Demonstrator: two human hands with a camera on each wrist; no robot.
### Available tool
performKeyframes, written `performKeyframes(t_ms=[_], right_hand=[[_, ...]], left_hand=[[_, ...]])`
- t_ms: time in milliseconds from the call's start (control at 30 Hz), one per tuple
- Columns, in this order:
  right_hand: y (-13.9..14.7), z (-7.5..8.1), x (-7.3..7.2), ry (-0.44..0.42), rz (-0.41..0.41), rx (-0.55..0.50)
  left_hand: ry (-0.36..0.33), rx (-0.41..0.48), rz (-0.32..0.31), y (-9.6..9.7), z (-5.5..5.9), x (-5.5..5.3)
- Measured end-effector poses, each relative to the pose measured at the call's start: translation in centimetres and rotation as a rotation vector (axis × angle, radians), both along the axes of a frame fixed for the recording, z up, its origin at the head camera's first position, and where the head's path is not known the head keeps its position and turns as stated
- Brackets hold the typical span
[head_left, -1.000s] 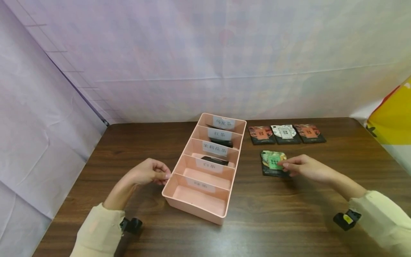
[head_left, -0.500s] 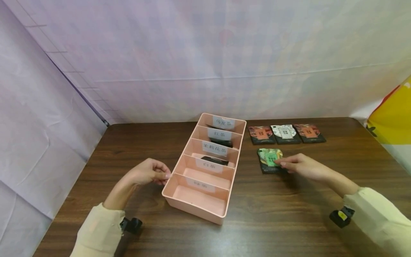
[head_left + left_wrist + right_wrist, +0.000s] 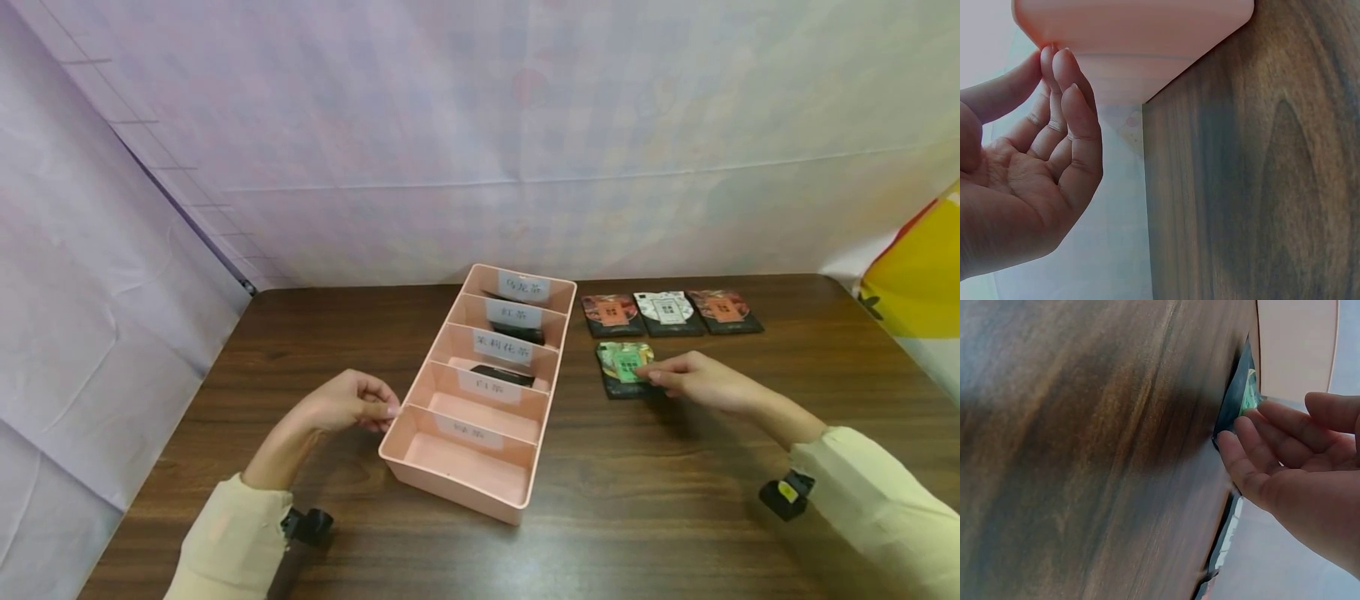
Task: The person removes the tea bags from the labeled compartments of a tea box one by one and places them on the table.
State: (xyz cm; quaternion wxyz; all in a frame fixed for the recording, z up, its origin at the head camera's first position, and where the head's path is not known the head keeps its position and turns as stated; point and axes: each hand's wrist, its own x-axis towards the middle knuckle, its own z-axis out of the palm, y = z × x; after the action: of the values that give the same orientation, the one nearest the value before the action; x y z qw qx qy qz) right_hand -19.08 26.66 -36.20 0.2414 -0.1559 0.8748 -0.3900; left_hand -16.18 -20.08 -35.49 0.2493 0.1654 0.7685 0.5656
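A pink divided storage box (image 3: pixel 450 490) stands mid-table, with Chinese tea labels on its dividers. At its near left rim, my left hand (image 3: pixel 341 404) pinches the edge between thumb and fingertips; the left wrist view shows them meeting at the box wall (image 3: pixel 1141 28). To the right of the box, a green-and-black tea sachet (image 3: pixel 617 385) lies label up on the table. My right hand (image 3: pixel 705 383) has its fingertips on the sachet's right side, covering part of it. In the right wrist view those fingers (image 3: pixel 1266 440) are fairly straight, thumb held apart.
Behind the green sachet lie two red tea sachets (image 3: pixel 612 313) (image 3: pixel 724 312) with a white one (image 3: pixel 667 312) between them. Dark sachets (image 3: pixel 501 375) sit in the box's rear compartments. A pale curtain (image 3: pixel 517 150) hangs along the table's back edge.
The right hand has slid the green sachet left and slightly back across the table, closer to the box. The left hand and the box have stayed in place.
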Motion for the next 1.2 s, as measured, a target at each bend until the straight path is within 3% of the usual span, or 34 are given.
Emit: performKeyframes(t_ms=[333, 667, 1000, 1200], right_hand=[[0.0, -0.1, -0.2, -0.004, -0.009, 0.031], [0.0, 0.9, 0.3, 0.011, -0.021, 0.006], [0.3, 2.5, 0.3, 0.096, -0.006, 0.009], [0.1, 3.5, 0.1, 0.088, -0.006, -0.003]], left_hand=[[-0.023, -0.086, 0.061, 0.8, 1.2, 0.7], [-0.012, -0.09, 0.051, 0.7, 0.7, 0.5], [-0.019, -0.086, 0.056, 0.6, 0.9, 0.5], [-0.018, -0.087, 0.059, 0.6, 0.9, 0.4]])
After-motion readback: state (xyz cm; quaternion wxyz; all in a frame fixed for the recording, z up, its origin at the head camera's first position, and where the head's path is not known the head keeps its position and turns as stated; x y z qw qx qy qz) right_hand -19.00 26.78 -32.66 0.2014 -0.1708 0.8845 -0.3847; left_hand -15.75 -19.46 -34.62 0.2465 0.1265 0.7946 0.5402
